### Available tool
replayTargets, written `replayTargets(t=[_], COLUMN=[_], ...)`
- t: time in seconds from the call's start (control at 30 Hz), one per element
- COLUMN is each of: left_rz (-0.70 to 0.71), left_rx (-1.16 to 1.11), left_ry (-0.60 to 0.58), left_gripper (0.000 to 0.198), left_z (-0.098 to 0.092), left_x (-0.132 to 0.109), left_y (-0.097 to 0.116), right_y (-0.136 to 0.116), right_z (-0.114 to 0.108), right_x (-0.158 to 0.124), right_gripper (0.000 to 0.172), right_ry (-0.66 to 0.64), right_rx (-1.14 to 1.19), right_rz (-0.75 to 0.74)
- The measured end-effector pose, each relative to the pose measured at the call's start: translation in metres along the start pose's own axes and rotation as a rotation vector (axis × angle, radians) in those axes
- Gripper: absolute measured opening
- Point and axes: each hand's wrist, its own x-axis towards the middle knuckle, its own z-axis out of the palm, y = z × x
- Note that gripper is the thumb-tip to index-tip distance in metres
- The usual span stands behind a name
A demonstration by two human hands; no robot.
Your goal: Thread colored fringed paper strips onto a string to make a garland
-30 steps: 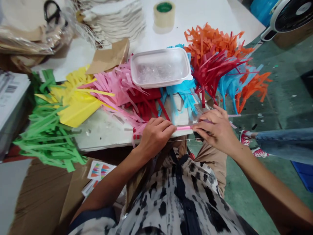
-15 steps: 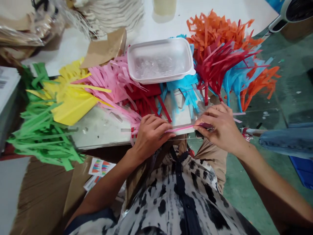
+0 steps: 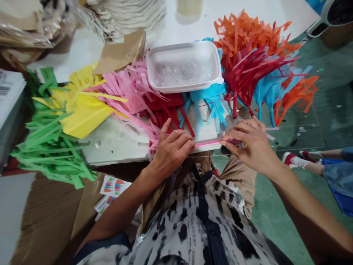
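Observation:
A narrow pink tissue paper strip (image 3: 207, 143) runs along the table's front edge between my hands. My left hand (image 3: 174, 149) curls over its left end, with the index finger raised. Thumb and fingers of my right hand (image 3: 245, 141) pinch its right end, near a dark red piece partly hidden in the palm. Pink fringe (image 3: 128, 86) and dark red fringe (image 3: 165, 106) lie beyond my left hand. Past my right hand are a red tassel (image 3: 245, 77) and blue tassels (image 3: 271, 90). A white plastic tub (image 3: 184, 88) with small clear pieces inside sits on the fringes.
Yellow paper (image 3: 85, 119) and green fringe (image 3: 52, 147) lie at the left, orange fringe (image 3: 248, 35) at the back right. Brown cardboard (image 3: 121, 51) rests behind the pink fringe. A fan (image 3: 328, 18) stands at the far right. Another person's legs (image 3: 314, 165) show on the floor.
My left index finger has lifted. The pink strip stays stretched between my hands. At the right, the other person's legs have shifted, and both shoes now show. The view has moved slightly.

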Motion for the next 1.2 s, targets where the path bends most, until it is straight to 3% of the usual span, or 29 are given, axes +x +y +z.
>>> replayTargets(t=[0.2,0.37,0.6,0.93,1.0,1.1,1.2], left_rz=[0.106,-0.020,-0.128,-0.243,-0.213,-0.055,0.023], left_rx=[0.026,-0.049,-0.102,-0.126,-0.137,-0.118,-0.077], left_ry=[-0.027,0.030,-0.006,-0.033,-0.006,-0.009,-0.021], left_gripper=[0.009,0.007,0.015,0.014,0.013,0.035,0.041], left_z=[-0.001,0.005,0.005,0.001,0.000,0.001,0.003], left_x=[0.000,-0.004,-0.005,-0.001,-0.001,-0.003,-0.005], left_y=[-0.005,-0.006,-0.004,-0.001,-0.001,0.002,0.007], right_y=[-0.001,-0.003,-0.009,-0.011,-0.009,-0.006,-0.007], right_z=[0.000,-0.002,-0.002,0.007,0.010,0.012,0.013], right_x=[0.001,0.006,0.013,0.004,0.000,-0.007,-0.014], right_gripper=[0.010,0.013,0.015,0.015,0.015,0.015,0.015], right_ry=[-0.003,-0.044,-0.078,0.034,0.086,0.140,0.213], right_rx=[0.032,0.061,-0.014,-0.033,-0.054,-0.107,-0.182], right_rz=[0.025,0.071,0.118,0.145,0.169,0.182,0.115])
